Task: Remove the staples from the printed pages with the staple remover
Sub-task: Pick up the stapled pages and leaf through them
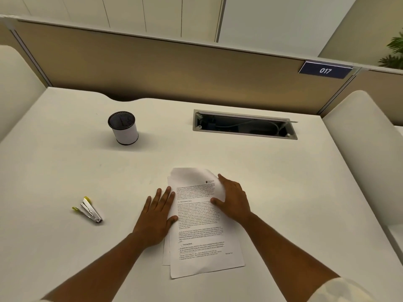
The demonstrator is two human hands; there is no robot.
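Observation:
A small stack of printed pages (199, 234) lies on the white desk, slightly fanned, its top corner folded back. My left hand (158, 216) rests flat, fingers spread, on the desk and on the pages' left edge. On the upper right part of the sheets my right hand (234, 200) lies flat with the fingers apart. Neither hand holds anything. Far to the left, apart from both hands, the metal staple remover (89, 210) with yellow tips lies on the desk. No staple is visible from here.
A black-and-white cylindrical cup (123, 128) stands at the back left of the desk (283, 182). An open cable slot (244, 124) sits at the back right. Beige partition panels enclose the desk, with a "017" sign (325, 70) at the right.

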